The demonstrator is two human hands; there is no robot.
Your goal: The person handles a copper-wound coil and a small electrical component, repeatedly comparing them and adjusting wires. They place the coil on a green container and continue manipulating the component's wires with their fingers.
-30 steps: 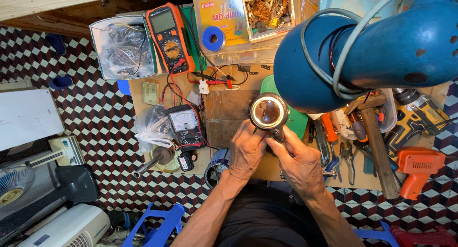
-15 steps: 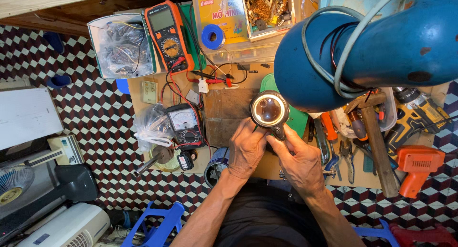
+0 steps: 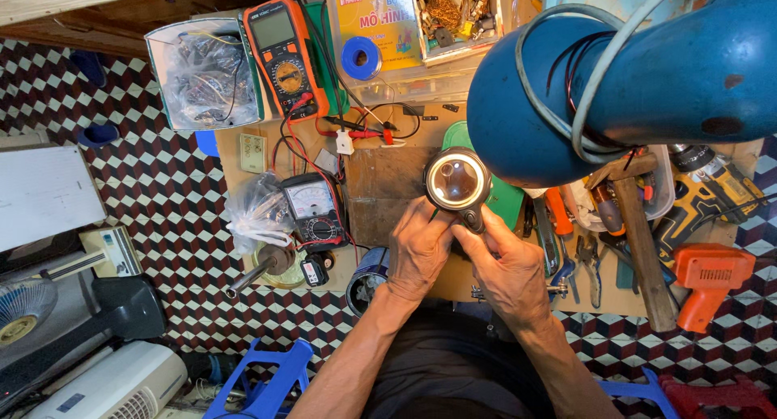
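Observation:
A round black magnifying glass [image 3: 457,180] with a lit lens hovers over the wooden workbench [image 3: 380,184]. My right hand [image 3: 510,269] grips its short black handle just below the lens. My left hand [image 3: 418,249] is curled beside it, fingers closed near the handle and lens rim; whatever small part it holds is hidden by the fingers. Both hands sit close together at the bench's front edge, over a dark board.
A blue lamp head [image 3: 615,79] with a coiled cable looms at the upper right. An orange multimeter [image 3: 283,55], an analog meter [image 3: 312,209], a bag of wires [image 3: 206,75], a hammer [image 3: 639,233], pliers, an orange drill [image 3: 712,277] and blue stools [image 3: 259,378] crowd around.
The magnifying glass and both hands have stayed almost still; the lens has only shifted very slightly.

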